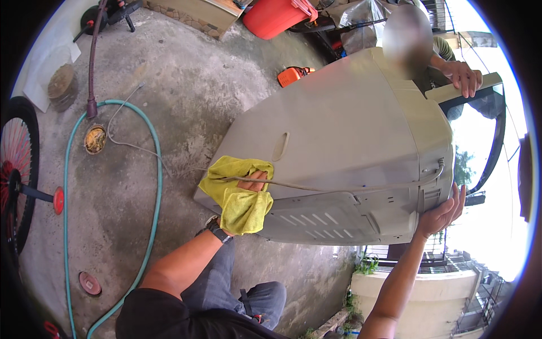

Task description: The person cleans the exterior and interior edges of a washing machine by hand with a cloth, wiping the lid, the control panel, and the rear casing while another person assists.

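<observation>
A grey washing machine fills the middle of the view, its vented back panel facing me. In my left hand is a yellow-green cloth, bunched around the fingers and pressed against the machine's lower part. A thin grey power cord runs along the casing and passes over the cloth and hand. My right hand rests on the machine's top rear corner, fingers stretched along the edge. The dark-framed lid stands raised, with another person's hand on its edge.
A teal hose loops over the concrete floor around a small bowl. At the left stands a bicycle wheel. Beyond the machine are a red bucket and an orange container. A low wall lies at the lower right.
</observation>
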{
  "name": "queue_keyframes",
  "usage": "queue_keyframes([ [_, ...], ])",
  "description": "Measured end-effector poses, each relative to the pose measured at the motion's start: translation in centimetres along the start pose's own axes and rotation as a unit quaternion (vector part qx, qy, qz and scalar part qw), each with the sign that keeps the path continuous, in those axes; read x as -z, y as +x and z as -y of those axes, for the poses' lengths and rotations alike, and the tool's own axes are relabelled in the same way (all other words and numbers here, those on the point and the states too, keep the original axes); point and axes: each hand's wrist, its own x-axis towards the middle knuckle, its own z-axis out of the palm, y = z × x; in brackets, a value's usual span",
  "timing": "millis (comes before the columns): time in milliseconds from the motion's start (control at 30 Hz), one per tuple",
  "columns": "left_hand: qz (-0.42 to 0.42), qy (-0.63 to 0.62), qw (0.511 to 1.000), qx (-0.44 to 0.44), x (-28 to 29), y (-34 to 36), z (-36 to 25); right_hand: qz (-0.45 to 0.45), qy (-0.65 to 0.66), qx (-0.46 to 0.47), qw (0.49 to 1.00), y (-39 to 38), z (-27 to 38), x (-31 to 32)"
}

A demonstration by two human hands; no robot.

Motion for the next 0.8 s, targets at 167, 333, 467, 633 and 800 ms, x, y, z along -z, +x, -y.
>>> queue_keyframes([
  [167,0.149,-0.128,0.980,0.031,1.3,10.4,1.8,0.007,-0.017,0.000,1.000,-0.3,-0.4,0.4],
  [333,0.163,-0.276,0.930,0.179,1.8,13.9,0.5,0.008,-0.013,0.009,1.000,-0.6,-0.2,0.0],
  [467,0.020,-0.254,0.965,0.063,0.9,8.1,-4.1,-0.005,-0.013,0.024,1.000,-0.4,-0.7,0.6],
  [633,-0.117,0.001,0.989,-0.094,0.6,12.2,-15.1,-0.018,-0.011,0.027,0.999,-0.1,2.0,0.6],
  [800,-0.180,-0.221,0.936,-0.206,0.7,19.2,-19.5,-0.029,-0.001,-0.018,0.999,-1.4,1.6,1.7],
])
